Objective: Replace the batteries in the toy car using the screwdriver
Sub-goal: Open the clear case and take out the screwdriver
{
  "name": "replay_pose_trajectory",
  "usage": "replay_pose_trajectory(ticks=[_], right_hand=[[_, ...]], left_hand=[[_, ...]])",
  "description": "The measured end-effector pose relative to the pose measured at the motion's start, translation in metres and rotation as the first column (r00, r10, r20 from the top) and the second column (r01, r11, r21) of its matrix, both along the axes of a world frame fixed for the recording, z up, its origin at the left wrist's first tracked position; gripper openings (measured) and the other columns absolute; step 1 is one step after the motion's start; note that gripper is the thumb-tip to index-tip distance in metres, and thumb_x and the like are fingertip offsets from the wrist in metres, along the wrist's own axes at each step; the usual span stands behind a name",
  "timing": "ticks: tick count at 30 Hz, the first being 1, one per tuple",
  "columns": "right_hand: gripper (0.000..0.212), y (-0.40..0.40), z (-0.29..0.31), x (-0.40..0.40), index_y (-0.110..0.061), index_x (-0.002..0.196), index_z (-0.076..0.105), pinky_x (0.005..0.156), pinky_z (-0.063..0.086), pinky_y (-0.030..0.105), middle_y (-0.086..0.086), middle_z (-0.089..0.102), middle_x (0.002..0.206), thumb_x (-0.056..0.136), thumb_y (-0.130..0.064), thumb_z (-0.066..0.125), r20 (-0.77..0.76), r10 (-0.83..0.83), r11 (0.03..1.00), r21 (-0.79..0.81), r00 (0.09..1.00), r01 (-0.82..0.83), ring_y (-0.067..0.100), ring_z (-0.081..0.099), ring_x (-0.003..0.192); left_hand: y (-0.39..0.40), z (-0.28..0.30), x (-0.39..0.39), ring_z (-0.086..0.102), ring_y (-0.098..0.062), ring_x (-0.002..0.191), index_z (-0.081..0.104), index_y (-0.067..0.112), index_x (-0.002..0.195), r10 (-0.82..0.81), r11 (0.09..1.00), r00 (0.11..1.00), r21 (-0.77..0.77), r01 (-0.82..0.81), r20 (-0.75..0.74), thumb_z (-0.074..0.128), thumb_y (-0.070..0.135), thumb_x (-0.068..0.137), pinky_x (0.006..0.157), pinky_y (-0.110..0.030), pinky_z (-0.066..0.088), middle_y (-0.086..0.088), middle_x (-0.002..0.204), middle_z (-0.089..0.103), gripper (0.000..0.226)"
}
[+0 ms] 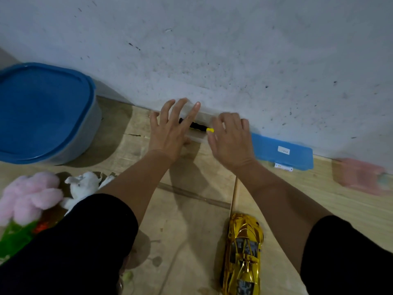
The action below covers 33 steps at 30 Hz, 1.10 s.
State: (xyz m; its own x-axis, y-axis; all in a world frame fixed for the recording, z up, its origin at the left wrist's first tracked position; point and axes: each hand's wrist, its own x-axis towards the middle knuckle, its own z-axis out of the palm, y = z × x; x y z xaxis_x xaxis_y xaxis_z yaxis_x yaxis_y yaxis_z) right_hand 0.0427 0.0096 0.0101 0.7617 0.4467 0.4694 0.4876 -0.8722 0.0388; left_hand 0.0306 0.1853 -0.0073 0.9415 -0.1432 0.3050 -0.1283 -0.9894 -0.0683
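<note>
Hands first: your left hand is spread flat w/ fingers splayed, gripping nothing, hovering over a clear box at the foot of the wall. Your right hand is loosely curled just beside it; can't tell if it's got hold of anything. Screwdriver, black grip w/ yellow end, lies in that box btwn both hands. Blue lid sits right of the box along the wall. Gold toy car is on the floor near your right knee, upright, well apart from the hands. Blue-lidded tub at left, plush toys by your left knee.
</note>
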Motion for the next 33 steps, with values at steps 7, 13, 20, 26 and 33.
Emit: replay_pose_trajectory(ticks=[7, 13, 20, 26, 33], right_hand=[[0.051, 0.02, -0.025, -0.008, -0.005, 0.124, 0.051, 0.094, 0.043, 0.041, 0.015, 0.056, 0.117, 0.094, -0.041, 0.032, -0.425, 0.043, 0.999, 0.028, 0.904, -0.035, 0.03, 0.052, 0.108], [0.054, 0.027, -0.028, -0.006, -0.005, 0.118, 0.055, 0.084, 0.043, 0.04, 0.015, 0.059, 0.108, 0.094, -0.044, 0.026, -0.404, -0.016, 0.999, -0.032, 0.915, 0.003, 0.031, 0.053, 0.098], [0.05, 0.029, -0.031, 0.001, -0.005, 0.101, 0.06, 0.07, 0.043, 0.037, 0.015, 0.057, 0.093, 0.093, -0.043, 0.028, -0.392, -0.033, 0.999, -0.046, 0.919, 0.016, 0.029, 0.053, 0.083], [0.042, 0.014, -0.021, -0.003, -0.008, 0.097, 0.062, 0.059, 0.04, 0.031, 0.009, 0.055, 0.078, 0.093, -0.039, 0.033, -0.129, -0.053, 0.988, -0.151, 0.99, 0.033, 0.024, 0.051, 0.067], [0.051, -0.005, -0.019, -0.019, -0.006, 0.092, 0.065, 0.063, 0.048, 0.035, 0.012, 0.057, 0.077, 0.091, -0.044, 0.032, -0.223, -0.081, 0.993, -0.096, 0.971, 0.061, 0.028, 0.056, 0.067]], left_hand=[[0.013, 0.002, 0.011, 0.026, -0.027, 0.12, 0.015, 0.038, 0.144, -0.053, 0.995, 0.998, 0.081, 0.049, 0.046, 0.074, 0.066, 0.055, 0.078, -0.045, 0.043, -0.005, 0.136, 0.022, 0.111], [0.016, 0.001, 0.015, 0.028, -0.026, 0.118, 0.017, 0.039, 0.144, -0.068, 0.995, 0.995, 0.08, 0.063, 0.067, 0.067, 0.076, 0.054, 0.077, -0.043, 0.043, -0.004, 0.135, 0.023, 0.11], [0.017, 0.002, 0.015, 0.026, -0.026, 0.119, 0.015, 0.039, 0.144, -0.095, 0.994, 0.994, 0.051, 0.092, 0.053, 0.074, 0.067, 0.051, 0.076, -0.044, 0.041, -0.004, 0.136, 0.022, 0.114], [0.015, 0.004, 0.014, 0.027, -0.025, 0.119, 0.016, 0.04, 0.144, -0.098, 0.995, 0.994, 0.011, 0.098, 0.036, 0.071, 0.068, 0.054, 0.081, -0.046, 0.04, -0.004, 0.134, 0.023, 0.109], [0.011, 0.007, 0.004, 0.023, -0.025, 0.123, 0.015, 0.038, 0.145, -0.06, 0.998, 0.998, 0.008, 0.061, -0.007, 0.078, 0.061, 0.053, 0.091, -0.05, 0.038, -0.005, 0.135, 0.019, 0.114]])
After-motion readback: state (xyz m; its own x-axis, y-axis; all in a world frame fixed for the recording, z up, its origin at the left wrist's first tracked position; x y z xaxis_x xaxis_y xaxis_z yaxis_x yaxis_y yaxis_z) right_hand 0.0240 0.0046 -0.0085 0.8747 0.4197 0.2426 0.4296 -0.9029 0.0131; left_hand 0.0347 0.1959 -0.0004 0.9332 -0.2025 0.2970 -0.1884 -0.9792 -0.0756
